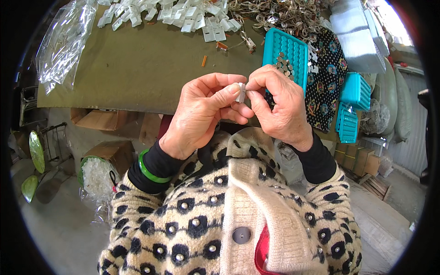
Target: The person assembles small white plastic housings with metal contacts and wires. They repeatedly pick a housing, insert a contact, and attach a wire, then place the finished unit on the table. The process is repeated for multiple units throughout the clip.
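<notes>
White plastic block (241, 93): we've L hand (201, 101) gripping it, R hand (283, 103) pinched closed alongside (turq. rectangular plastic tray (300, 68) nr).

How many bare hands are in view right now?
2: the bare left hand, pinching a small, blocky white plastic piece, and the bare right hand, at that piece's right side. Both show plainly; no others are visible.

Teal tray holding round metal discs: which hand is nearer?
Right. The right hand overlaps the near end of the teal tray in the picture; the left hand is farther off, to the tray's left.
</notes>
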Motion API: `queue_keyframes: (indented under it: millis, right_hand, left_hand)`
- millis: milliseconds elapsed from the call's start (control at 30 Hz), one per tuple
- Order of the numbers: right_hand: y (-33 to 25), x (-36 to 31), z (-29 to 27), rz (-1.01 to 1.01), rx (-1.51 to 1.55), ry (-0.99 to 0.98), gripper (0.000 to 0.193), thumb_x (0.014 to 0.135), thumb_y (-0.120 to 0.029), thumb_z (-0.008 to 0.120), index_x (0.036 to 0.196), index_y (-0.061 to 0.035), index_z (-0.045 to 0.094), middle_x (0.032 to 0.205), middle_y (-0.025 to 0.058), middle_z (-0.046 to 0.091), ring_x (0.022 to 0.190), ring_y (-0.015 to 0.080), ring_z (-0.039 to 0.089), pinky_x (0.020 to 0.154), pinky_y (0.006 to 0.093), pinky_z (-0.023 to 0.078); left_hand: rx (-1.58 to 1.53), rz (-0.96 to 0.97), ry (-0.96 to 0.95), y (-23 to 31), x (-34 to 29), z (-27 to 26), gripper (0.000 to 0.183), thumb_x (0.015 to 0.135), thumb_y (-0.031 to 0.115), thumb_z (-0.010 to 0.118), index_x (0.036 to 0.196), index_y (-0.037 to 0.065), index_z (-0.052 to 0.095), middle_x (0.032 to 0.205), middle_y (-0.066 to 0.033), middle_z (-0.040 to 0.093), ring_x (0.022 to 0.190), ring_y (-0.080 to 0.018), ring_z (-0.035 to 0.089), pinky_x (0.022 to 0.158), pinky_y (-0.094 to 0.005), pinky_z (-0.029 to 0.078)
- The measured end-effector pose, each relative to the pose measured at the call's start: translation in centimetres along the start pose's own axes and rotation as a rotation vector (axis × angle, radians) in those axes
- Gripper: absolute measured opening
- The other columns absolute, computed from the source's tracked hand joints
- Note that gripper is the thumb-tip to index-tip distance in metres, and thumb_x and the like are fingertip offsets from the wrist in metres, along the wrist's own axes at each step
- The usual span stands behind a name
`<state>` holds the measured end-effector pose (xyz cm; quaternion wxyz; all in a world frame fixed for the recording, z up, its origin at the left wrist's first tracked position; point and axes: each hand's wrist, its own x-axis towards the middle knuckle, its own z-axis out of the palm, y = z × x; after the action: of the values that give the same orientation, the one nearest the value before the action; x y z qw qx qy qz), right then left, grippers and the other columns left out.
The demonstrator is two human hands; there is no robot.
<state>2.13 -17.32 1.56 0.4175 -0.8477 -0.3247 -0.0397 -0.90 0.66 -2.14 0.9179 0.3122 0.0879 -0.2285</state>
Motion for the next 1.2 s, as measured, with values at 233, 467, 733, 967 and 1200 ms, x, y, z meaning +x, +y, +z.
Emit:
queue_keyframes:
  millis: [233, 467, 733, 967, 1200]
  right_hand:
    - [0.4, 0.5, 0.7, 0.104, 0.103, -0.018, 0.01, 0.08, 0.005, 0.06, 0.085, -0.0022, 0.055, 0.079, 0.0092, 0.056, 0.063, 0.0244, 0.059, 0.055, 0.0335, 0.047]
    - [0.0, 1.0, 1.1, -0.017, -0.004, -0.004, 0.015, 0.078, 0.01, 0.059, 0.088, -0.0013, 0.056, 0.082, 0.0097, 0.06, 0.07, 0.0216, 0.06, 0.062, 0.0291, 0.048]
    - [1.1, 4.6, -0.1, -0.049, -0.117, -0.067, 0.003, 0.082, 0.0, 0.062, 0.083, 0.0002, 0.059, 0.078, 0.0125, 0.057, 0.068, 0.0286, 0.06, 0.059, 0.0363, 0.047]
    - [4.3, 7.5, 2.0, -0.262, -0.518, -0.187, 0.007, 0.078, -0.003, 0.065, 0.083, -0.0002, 0.062, 0.084, 0.0118, 0.06, 0.083, 0.0299, 0.062, 0.071, 0.0385, 0.051]
    - [5.9, 7.9, 2.7, -0.281, -0.608, -0.188, 0.006, 0.073, -0.001, 0.062, 0.079, -0.002, 0.06, 0.081, 0.0115, 0.059, 0.081, 0.0289, 0.061, 0.068, 0.0392, 0.05]
  left_hand:
    - [0.038, 0.0, 0.034, 0.2, 0.1, -0.4, 0.022, 0.097, 0.009, 0.06, 0.114, -0.004, 0.062, 0.092, -0.0117, 0.069, 0.074, -0.0194, 0.07, 0.064, -0.0305, 0.061]
    - [0.063, 0.03, 0.01, 0.1, 0.1, -0.8, 0.023, 0.097, 0.01, 0.059, 0.115, -0.005, 0.061, 0.093, -0.0127, 0.068, 0.075, -0.0199, 0.071, 0.065, -0.0302, 0.061]
    - [-0.124, -0.005, -0.044, 1.0, 0.4, -1.8, 0.029, 0.101, 0.011, 0.051, 0.126, -0.004, 0.054, 0.104, -0.0171, 0.067, 0.082, -0.0233, 0.071, 0.071, -0.0324, 0.061]
    - [-0.134, -0.048, 0.031, 1.5, 0.6, -1.8, 0.028, 0.101, 0.013, 0.052, 0.123, -0.003, 0.056, 0.11, -0.0213, 0.067, 0.084, -0.0251, 0.072, 0.071, -0.0326, 0.061]
    - [-0.056, -0.022, 0.06, 1.3, 0.6, -1.8, 0.024, 0.098, 0.014, 0.059, 0.114, -0.002, 0.059, 0.105, -0.0215, 0.069, 0.078, -0.0237, 0.072, 0.065, -0.031, 0.06]
